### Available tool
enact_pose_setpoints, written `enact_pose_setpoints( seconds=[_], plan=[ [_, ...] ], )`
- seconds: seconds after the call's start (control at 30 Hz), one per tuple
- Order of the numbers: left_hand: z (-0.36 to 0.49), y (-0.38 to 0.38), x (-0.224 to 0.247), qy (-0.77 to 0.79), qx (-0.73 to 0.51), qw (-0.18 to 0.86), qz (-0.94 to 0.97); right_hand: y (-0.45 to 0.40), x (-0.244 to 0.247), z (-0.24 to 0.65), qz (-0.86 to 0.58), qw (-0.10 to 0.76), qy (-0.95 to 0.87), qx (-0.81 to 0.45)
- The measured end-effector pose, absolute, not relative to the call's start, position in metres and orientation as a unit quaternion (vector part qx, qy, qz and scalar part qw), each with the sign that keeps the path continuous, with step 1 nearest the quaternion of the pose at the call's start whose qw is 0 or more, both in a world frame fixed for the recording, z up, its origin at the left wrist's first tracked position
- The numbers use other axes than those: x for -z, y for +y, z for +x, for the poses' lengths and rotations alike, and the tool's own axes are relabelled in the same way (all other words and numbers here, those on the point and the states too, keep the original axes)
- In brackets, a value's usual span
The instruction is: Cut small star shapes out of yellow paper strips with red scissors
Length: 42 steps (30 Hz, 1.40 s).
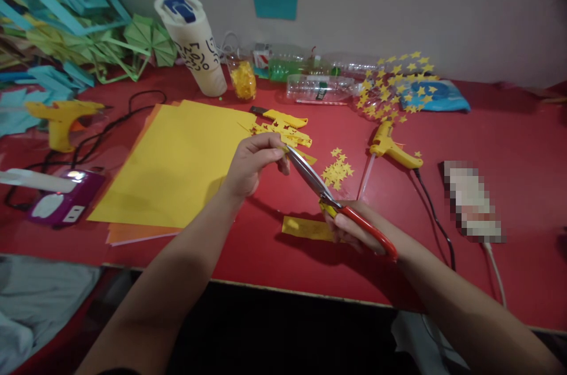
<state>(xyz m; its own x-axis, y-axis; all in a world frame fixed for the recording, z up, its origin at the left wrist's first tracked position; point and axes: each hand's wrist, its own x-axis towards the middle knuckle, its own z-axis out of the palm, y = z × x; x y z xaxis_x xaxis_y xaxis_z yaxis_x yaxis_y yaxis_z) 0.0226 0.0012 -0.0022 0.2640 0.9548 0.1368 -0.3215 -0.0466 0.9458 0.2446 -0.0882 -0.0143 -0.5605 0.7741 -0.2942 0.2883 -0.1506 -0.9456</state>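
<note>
My left hand [257,162] is closed in a pinch at the tips of the scissors; a small yellow paper piece [284,149] seems to be between its fingers. My right hand [352,227] grips the red-handled scissors [310,177], whose blades point up and left and look nearly closed. Beneath the right hand a yellow paper strip [305,228] lies on the red table. Small yellow paper stars [338,170] are piled just beyond the scissors. Yellow cut scraps [287,132] and a yellow cutter [286,118] lie behind my left hand.
Yellow sheets [168,162] cover the table's left middle. Glue guns [64,121] lie left and right, with cords. A purple power socket [66,198], a tall white tumbler [195,47], plastic bottles [323,88], a star-covered ball [394,88] and a blurred phone-like object [473,201] stand or lie around.
</note>
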Motion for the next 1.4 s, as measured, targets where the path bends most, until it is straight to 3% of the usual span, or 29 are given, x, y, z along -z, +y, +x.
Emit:
enact_pose_setpoints(
  seconds=[1.4],
  plan=[
    [0.0154, 0.0033, -0.004, 0.315, -0.488, 0.629, 0.516, -0.0828, 0.0088, 0.2462, -0.465, 0.156, -0.623, -0.609]
  ],
)
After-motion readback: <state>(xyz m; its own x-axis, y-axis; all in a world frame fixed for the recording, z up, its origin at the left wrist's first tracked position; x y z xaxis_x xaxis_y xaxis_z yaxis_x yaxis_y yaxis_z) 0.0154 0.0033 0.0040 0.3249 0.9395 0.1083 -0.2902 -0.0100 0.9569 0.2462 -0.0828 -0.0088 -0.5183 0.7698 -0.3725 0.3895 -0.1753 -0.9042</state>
